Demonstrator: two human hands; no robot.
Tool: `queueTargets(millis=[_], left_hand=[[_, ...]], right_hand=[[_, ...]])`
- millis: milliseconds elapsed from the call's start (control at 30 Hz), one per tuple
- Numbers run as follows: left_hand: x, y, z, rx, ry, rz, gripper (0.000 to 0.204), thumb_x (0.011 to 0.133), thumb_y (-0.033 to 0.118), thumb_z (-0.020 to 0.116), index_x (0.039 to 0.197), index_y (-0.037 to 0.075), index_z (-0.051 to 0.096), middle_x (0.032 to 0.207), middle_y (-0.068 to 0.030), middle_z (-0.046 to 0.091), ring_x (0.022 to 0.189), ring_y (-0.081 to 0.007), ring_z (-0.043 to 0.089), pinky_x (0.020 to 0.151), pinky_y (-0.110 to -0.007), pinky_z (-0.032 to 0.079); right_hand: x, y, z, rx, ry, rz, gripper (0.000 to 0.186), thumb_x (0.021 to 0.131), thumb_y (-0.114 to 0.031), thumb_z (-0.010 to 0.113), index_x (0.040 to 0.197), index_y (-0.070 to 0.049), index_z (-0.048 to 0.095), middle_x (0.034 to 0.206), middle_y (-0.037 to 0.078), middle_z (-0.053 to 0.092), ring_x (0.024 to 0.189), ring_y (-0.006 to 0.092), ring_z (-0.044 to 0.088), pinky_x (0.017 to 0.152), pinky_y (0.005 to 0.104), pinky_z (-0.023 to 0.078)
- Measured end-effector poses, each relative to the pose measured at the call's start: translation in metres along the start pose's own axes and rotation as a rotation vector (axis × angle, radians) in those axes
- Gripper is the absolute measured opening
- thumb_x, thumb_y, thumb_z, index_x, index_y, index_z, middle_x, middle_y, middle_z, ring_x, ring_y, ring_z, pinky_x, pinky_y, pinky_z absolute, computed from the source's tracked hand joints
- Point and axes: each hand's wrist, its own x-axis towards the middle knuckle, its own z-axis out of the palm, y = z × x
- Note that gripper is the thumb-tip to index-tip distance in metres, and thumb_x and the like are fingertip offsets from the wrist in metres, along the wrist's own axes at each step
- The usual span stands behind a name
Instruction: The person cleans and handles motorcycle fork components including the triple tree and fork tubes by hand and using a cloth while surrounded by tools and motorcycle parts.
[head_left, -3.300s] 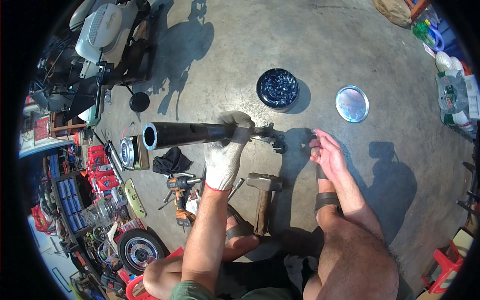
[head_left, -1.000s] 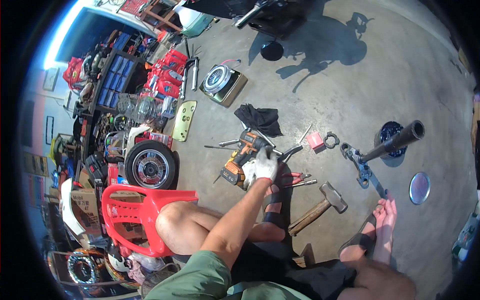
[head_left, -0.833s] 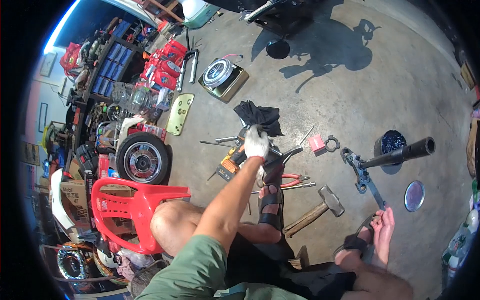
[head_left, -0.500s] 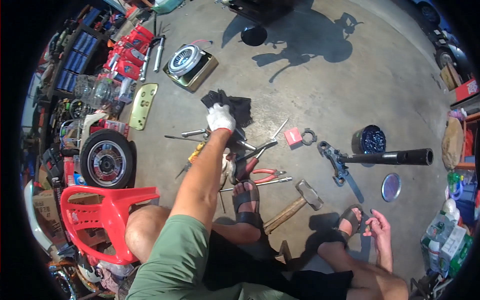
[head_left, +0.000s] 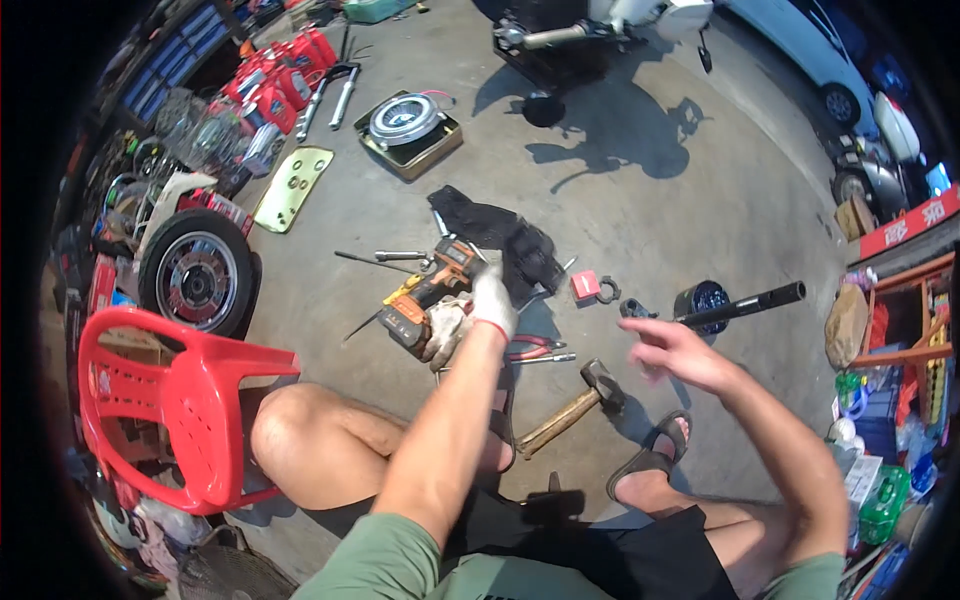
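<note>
My left hand (head_left: 492,298), in a white glove, is closed at the front end of an orange and black cordless drill (head_left: 418,298); its fingertips are hidden. The drill's battery end points toward the lower left. A crumpled black cloth (head_left: 520,255) lies against the far side of that hand. Under the drill rests another whitish work glove (head_left: 447,328), next to a yellow-handled screwdriver (head_left: 403,290). My bare right hand (head_left: 675,355) is open in the air with nothing in it, and it partly covers a dark metal clamp part (head_left: 632,310) on the floor.
A wooden-handled hammer (head_left: 570,410), red-handled pliers (head_left: 535,350), a small red box (head_left: 584,288) and a black tub (head_left: 700,303) with a long tube (head_left: 750,303) surround my hands. At left stand a wheel (head_left: 198,275) and a red chair (head_left: 200,420). A boxed round motor part (head_left: 408,125) is farther off.
My left hand has come nearer and rightward from the cloth, and the drill is now in view. The cloth spreads farther right. My right hand has risen from beside my foot toward the middle.
</note>
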Motion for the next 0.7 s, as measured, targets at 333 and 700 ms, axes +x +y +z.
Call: queueTargets(millis=[333,700], left_hand=[[-0.107,-0.036,-0.036,-0.281,0.107,-0.124,0.036,0.097,0.045,0.053,0.104,0.011,0.062,0.094,-0.0011,0.062,0.092,-0.0143,0.059,0.086,-0.033,0.048],[-0.051,-0.138,-0.144,1.492,0.808,0.660,0.027,0.095,0.032,0.055,0.105,0.008,0.060,0.108,-0.0132,0.062,0.103,-0.0303,0.057,0.087,-0.045,0.045]], right_hand=[[0.128,0.047,0.172,-0.603,0.474,-0.419,0.063,0.084,-0.004,0.056,0.146,-0.015,0.047,0.097,0.023,0.058,0.091,0.0426,0.061,0.082,0.0499,0.051],[0.093,0.067,0.194,-0.636,0.365,-0.393,0.026,0.075,-0.001,0.055,0.097,-0.002,0.069,0.084,0.020,0.059,0.089,0.0374,0.058,0.082,0.0443,0.049]])
